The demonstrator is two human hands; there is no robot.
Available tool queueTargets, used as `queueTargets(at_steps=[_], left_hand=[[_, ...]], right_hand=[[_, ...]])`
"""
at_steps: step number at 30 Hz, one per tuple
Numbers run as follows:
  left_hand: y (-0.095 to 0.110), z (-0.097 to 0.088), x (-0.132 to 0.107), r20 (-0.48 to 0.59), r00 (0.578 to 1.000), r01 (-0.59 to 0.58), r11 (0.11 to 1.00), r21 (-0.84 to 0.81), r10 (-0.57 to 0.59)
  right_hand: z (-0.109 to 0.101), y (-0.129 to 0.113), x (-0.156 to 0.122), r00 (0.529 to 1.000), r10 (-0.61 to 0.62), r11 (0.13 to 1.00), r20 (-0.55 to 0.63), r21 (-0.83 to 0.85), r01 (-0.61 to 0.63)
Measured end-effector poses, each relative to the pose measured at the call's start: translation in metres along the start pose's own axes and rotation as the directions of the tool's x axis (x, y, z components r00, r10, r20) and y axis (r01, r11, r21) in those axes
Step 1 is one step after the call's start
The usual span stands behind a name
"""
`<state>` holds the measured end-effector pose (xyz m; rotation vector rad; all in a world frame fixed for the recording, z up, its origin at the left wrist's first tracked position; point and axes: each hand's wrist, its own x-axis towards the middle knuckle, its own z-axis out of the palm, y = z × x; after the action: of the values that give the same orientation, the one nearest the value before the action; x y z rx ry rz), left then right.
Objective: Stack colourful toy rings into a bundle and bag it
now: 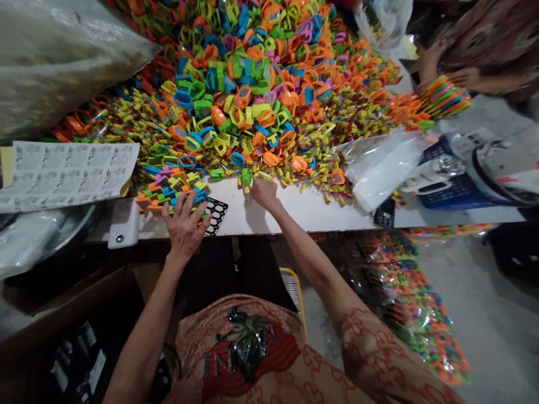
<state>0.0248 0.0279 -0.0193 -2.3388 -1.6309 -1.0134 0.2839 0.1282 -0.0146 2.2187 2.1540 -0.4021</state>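
Observation:
A big heap of small plastic toy watches (pixel 252 84) in orange, green, yellow, blue and pink covers the white table (pixel 307 210). My left hand (pixel 184 227) rests with spread fingers on a row of these toys (pixel 172 193) lying on a black mesh tray (pixel 217 216) at the table's front edge. My right hand (pixel 263 193) is closed around a green toy watch (pixel 246 178) at the heap's near edge.
A white power bank (pixel 123 224) lies left of the tray. A printed paper sheet (pixel 67 174) and a large plastic sack (pixel 54 56) sit at the left. Clear bags (pixel 379 165), a phone (pixel 385 213) and a blue basket (pixel 450 188) stand right. Another person's hands (pixel 446 84) hold stacked toys at the far right.

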Motion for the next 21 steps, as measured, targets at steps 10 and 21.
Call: queueTargets(at_steps=[10,21], left_hand=[[0.0,-0.003,0.001,-0.011,0.999,-0.031,0.999,0.044,0.032],[0.001,-0.002,-0.001,0.026,0.999,0.023,1.0,0.001,-0.023]], right_hand=[[0.0,-0.058,0.024,0.969,-0.225,0.973,-0.101,0.028,0.229],[0.009,-0.045,0.005,0.966,-0.21,0.867,-0.148,0.428,0.254]])
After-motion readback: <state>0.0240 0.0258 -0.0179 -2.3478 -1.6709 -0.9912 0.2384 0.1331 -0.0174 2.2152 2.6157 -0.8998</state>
